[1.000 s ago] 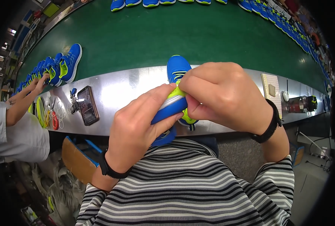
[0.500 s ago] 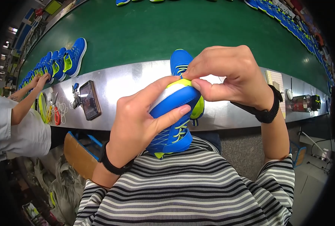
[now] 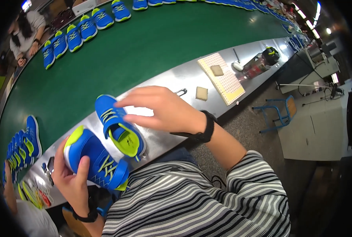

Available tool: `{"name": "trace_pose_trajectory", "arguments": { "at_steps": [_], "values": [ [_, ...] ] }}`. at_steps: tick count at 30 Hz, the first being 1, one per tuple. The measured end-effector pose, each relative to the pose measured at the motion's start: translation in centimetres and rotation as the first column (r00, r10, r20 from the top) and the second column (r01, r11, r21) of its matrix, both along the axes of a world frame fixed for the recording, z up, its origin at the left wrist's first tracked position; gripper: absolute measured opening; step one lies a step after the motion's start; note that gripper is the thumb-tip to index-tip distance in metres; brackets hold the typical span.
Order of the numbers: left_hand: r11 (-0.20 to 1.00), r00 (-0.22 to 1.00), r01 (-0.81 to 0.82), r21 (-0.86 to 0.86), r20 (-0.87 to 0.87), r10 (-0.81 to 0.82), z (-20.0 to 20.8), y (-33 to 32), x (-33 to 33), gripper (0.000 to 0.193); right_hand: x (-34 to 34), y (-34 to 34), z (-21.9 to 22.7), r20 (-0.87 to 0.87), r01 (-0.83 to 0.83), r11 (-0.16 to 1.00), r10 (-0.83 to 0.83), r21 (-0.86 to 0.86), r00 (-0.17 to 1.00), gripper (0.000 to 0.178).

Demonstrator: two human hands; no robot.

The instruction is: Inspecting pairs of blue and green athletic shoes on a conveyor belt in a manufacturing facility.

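A blue sneaker (image 3: pixel 99 160) with lime-green trim and laces is in my left hand (image 3: pixel 71 177), my thumb across its side and my fingers around the far side. A matching sneaker (image 3: pixel 119 128) stands on the metal table edge just right of it, its lime insole showing. Above that one hovers my right hand (image 3: pixel 164 112), open, slightly blurred, thumb and fingers apart with nothing between them. Its fingertips are close to the sneaker's upper; whether they touch it I cannot tell.
Blue sneakers (image 3: pixel 87 28) line the far side of the green surface (image 3: pixel 156 51); more (image 3: pixel 23 144) stand at left beside a co-worker's arm (image 3: pixel 10 189). Rightward along the metal edge lie a beige square (image 3: pixel 201 93), a gridded pad (image 3: pixel 229 85) and a bottle (image 3: pixel 259 65). A stool (image 3: pixel 280 114) stands beyond.
The view has swung to the right. My right hand has let go of the held sneaker's lime-trimmed end and moved over the other sneaker; my left hand still holds its sneaker.
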State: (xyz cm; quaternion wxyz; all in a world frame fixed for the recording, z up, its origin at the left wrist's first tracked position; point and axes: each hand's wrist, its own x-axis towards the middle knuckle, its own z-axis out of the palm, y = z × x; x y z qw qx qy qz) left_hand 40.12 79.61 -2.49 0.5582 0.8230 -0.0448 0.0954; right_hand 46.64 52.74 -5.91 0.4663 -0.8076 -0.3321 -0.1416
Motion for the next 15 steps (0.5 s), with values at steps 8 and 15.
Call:
{"name": "trace_pose_trajectory", "arguments": {
  "at_steps": [8, 15],
  "values": [
    [0.999, 0.999, -0.032, -0.021, -0.005, 0.032, -0.2, -1.6, 0.8, 0.054, -6.6, -13.4, -5.2, -0.189, 0.583, 0.758, -0.643, -0.293, 0.742, 0.020],
    [0.965, 0.987, 0.097, -0.243, -0.098, -0.124, 0.1, -2.1, 1.8, 0.054, -7.4, -10.8, -4.1, -0.247, 0.552, 0.799, -0.599, -0.238, 0.761, 0.017]
  ]
}}
